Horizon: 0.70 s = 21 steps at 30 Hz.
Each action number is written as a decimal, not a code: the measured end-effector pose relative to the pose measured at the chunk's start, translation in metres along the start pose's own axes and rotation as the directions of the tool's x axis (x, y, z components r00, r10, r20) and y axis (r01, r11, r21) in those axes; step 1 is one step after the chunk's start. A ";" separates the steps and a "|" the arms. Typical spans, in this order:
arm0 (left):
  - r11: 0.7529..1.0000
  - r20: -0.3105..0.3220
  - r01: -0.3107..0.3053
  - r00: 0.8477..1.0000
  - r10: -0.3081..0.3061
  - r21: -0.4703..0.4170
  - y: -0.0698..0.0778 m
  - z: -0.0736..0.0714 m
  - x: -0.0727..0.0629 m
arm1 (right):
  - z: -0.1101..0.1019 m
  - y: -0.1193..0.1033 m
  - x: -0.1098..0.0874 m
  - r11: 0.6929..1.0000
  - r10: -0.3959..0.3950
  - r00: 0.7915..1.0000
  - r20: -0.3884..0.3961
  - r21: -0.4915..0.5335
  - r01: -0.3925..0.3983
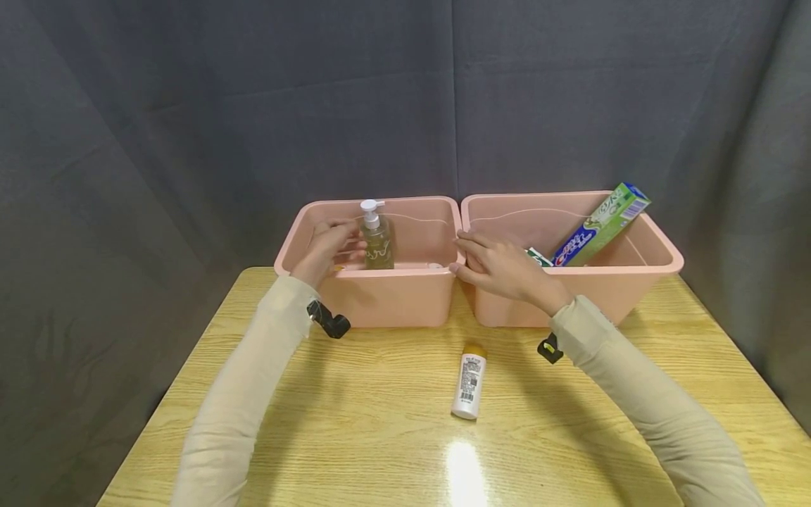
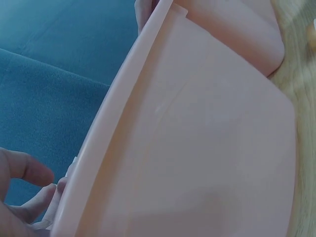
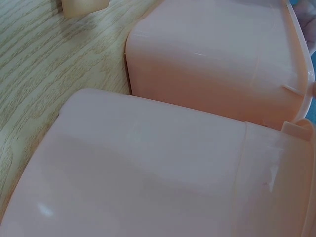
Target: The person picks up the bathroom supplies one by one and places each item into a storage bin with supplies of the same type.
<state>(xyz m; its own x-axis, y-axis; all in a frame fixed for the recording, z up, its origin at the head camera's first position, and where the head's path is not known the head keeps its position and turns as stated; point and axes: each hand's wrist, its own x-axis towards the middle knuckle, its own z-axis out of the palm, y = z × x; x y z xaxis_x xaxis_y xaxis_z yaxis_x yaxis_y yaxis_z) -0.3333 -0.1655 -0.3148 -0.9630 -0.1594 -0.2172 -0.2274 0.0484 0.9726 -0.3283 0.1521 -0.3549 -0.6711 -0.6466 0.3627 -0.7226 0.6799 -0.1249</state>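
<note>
My left hand [image 1: 332,246] reaches over the front rim of the left pink bin [image 1: 386,299], its fingers loosely bent beside a clear pump bottle [image 1: 379,246]. This bottle stands upright in the bin, its white pump above the rim. In the left wrist view, the fingers [image 2: 29,170] show only partly past the rim. At the bins' adjoining rims is my right hand [image 1: 500,266], with fingers extended and no object visible in its hold. The right pink bin [image 1: 538,303] contains a slanted green and blue toothpaste box [image 1: 602,224] and a partly hidden dark green item [image 1: 538,257].
A white bottle with a yellow cap [image 1: 469,386] lies on the wooden table [image 1: 380,422] in front of the bins. Small items inside the left bin barely show above its front rim. A dark curtain [image 1: 380,98] hangs behind.
</note>
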 end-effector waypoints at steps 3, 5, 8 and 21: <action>1.000 -0.002 -0.001 1.000 0.001 0.022 0.000 0.000 -0.003 | 0.000 0.000 0.000 1.000 -0.001 1.000 -0.002 0.003 0.001; 1.000 0.002 -0.009 1.000 0.009 0.030 0.000 0.001 -0.005 | 0.000 -0.001 0.000 1.000 0.006 1.000 -0.001 0.003 -0.006; 0.999 0.007 -0.033 0.999 0.033 0.030 0.001 0.001 -0.007 | -0.001 -0.001 0.000 1.000 0.011 1.000 0.002 0.005 -0.011; 0.996 0.032 -0.089 0.996 0.089 0.010 0.001 0.006 -0.011 | -0.001 -0.003 0.000 1.000 0.005 1.000 -0.012 0.006 -0.005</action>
<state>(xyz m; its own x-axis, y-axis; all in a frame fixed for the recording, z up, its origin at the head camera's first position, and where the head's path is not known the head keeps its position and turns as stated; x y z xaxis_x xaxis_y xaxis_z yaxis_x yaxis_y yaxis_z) -0.3238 -0.1579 -0.3119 -0.9836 -0.1224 -0.1328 -0.1423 0.0719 0.9872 -0.3258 0.1505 -0.3535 -0.6725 -0.6390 0.3735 -0.7205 0.6807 -0.1326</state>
